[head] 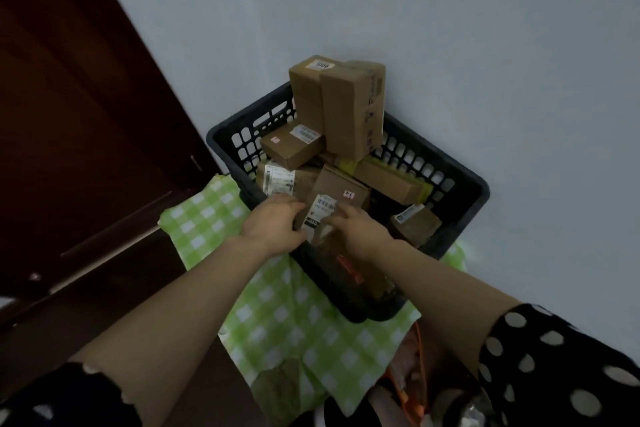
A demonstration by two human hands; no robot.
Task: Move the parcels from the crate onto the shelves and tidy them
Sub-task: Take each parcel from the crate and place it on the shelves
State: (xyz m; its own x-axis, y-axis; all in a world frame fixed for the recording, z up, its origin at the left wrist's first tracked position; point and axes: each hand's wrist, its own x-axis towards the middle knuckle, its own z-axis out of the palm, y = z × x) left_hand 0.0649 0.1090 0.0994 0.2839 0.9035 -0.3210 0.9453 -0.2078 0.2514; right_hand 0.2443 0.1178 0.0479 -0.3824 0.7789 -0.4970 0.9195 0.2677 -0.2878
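Both hands are in the near half of the crate (460, 180), on one parcel (341, 189) with a white label and a red sticker. The left hand (273, 224) curls its fingers (294, 207) round the parcel's left edge. The right hand (358, 227) pinches the label side, though how far its fingers wrap underneath cannot be told.

The main risk is the pile. Two tall boxes (351, 107) stand on end at the far corner, well above the rim, resting on other parcels. The long box (391, 180) with yellow tape seems to lean against the held parcel. Pulling that parcel out fast could shift their support and tip a tall box against the wall (450, 28) or over the rim. The crate could also slide on the checked cloth (294, 315) if it is tugged.

Count:
- one crate
- two hands
- eight parcels in view:
  - the held one
  - two tall boxes
  - the long box
  - a small box (292, 146) on top at the left
  - a big-labelled one (278, 178) under it
  - one (417, 224) at the right
  - a dark one (346, 270) nearest

More may lie hidden beneath. No shelves are in view.
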